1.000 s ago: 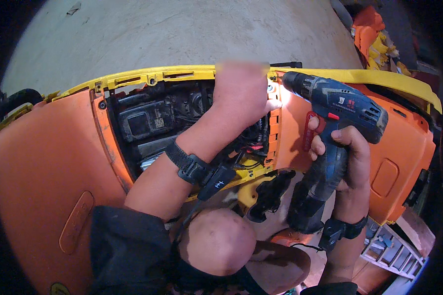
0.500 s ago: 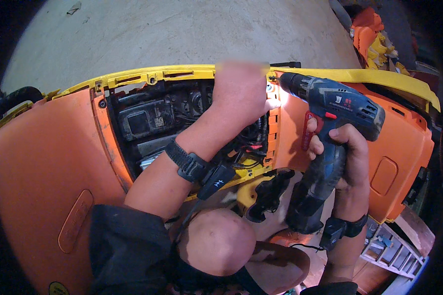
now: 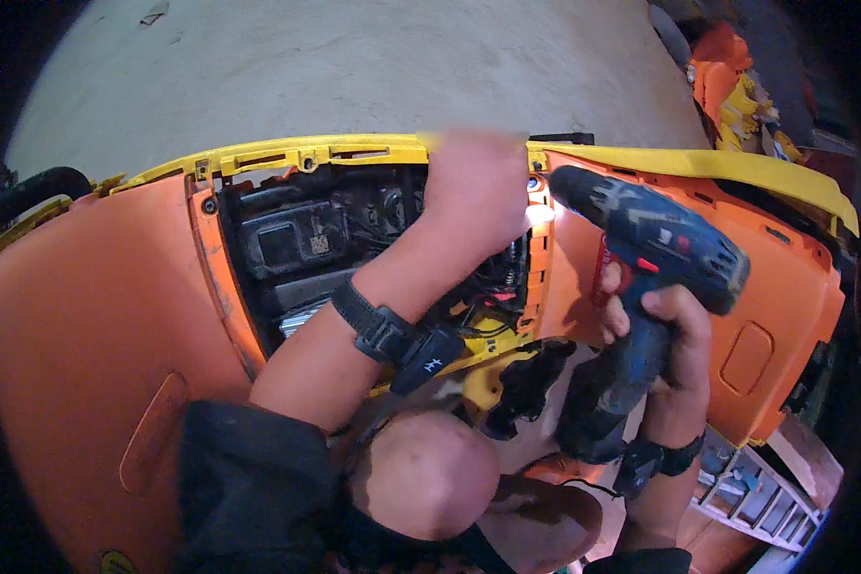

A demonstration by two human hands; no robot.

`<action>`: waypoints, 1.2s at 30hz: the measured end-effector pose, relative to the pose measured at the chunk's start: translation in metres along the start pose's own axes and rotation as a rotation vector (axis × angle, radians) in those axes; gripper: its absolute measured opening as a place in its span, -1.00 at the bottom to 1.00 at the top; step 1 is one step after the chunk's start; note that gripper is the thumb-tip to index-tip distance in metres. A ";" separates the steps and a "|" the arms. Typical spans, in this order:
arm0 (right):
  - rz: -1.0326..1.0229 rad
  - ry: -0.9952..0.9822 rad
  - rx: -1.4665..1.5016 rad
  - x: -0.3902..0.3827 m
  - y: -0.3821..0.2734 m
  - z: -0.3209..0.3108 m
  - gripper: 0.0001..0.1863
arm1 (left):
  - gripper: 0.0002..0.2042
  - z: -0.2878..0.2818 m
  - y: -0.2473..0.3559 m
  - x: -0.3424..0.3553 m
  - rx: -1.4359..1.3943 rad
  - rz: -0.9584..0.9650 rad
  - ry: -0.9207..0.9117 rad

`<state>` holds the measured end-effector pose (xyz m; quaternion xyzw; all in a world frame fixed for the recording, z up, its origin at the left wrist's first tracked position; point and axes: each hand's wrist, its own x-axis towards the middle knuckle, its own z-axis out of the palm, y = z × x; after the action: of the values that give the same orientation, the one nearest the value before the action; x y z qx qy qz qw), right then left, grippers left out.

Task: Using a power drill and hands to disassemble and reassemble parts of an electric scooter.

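Note:
My right hand (image 3: pixel 677 320) grips the handle of a dark blue cordless drill (image 3: pixel 665 234) with a red switch. The drill's black chuck points left, close to the yellow frame (image 3: pixel 373 151) and the top of an orange cross strip. A bright light falls there. My left hand (image 3: pixel 476 196) curls over the yellow frame just left of the chuck. Its thumb lies against the orange strip; the other fingertips are blurred or hidden. Below the left forearm is an open bay (image 3: pixel 306 234) with black boxes and cables.
Large orange panels (image 3: pixel 96 306) flank the bay on both sides. A yellow strip (image 3: pixel 717 170) runs along the far right edge. My bare knee (image 3: pixel 426 474) is near the bay. Orange and yellow parts (image 3: pixel 722 86) lie at the far right, and a ladder (image 3: pixel 761 497) at the lower right.
The drill has shifted slightly right and toward me, its chuck further from the yellow frame. My left hand stays at the frame. The whole view has shifted slightly.

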<state>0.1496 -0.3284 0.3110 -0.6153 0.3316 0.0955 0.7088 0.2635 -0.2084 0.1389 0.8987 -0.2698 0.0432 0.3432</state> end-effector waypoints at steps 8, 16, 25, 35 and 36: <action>-0.048 0.038 0.000 0.003 0.003 0.005 -0.48 | -0.45 -0.007 0.000 0.000 -0.006 0.004 -0.007; -0.056 0.041 -0.058 0.003 0.004 0.006 -0.45 | -0.45 -0.002 -0.001 0.000 0.004 0.007 0.007; -0.036 -0.018 -0.029 0.005 0.003 0.001 -0.44 | -0.44 -0.007 0.000 0.001 0.019 0.007 -0.037; -0.003 0.015 -0.039 0.004 0.004 -0.001 -0.41 | -0.41 -0.011 0.002 0.001 -0.014 -0.005 -0.077; 0.001 0.014 -0.044 0.005 0.005 -0.001 -0.42 | -0.42 -0.012 0.001 0.000 -0.010 -0.009 -0.081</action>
<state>0.1505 -0.3291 0.3044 -0.6314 0.3345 0.0989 0.6926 0.2647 -0.2014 0.1491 0.8991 -0.2797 0.0041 0.3368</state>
